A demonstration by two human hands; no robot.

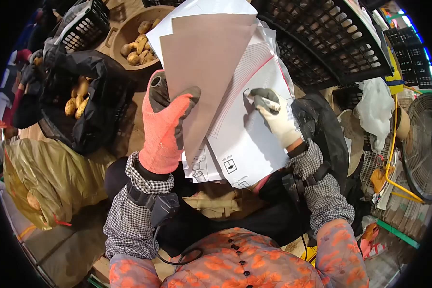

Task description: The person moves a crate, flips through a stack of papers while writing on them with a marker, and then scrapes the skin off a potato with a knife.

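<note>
My left hand [165,122], in a pink glove with dark palm, is closed on brown paper sheets [201,62], its thumb lying over their face. Beneath and to the right of them spreads a stack of white printed sheets [254,129] with red lines and a "keep dry" mark. Over that stack is my right hand [273,113], in a white glove with grey fingertips. Its fingers are curled together around a small, pale, pen-like object [270,103], close to a dark curved mark on the white sheet. The sheets lie above my lap.
A round tub [117,41] of potatoes stands beyond the sheets. Left are a black bag [101,77] with potatoes and a yellowish plastic bag [57,173]. Black crates [321,43] stand at upper right, a fan [420,144] at far right. A co-worker's gloved hand [29,74] shows at far left.
</note>
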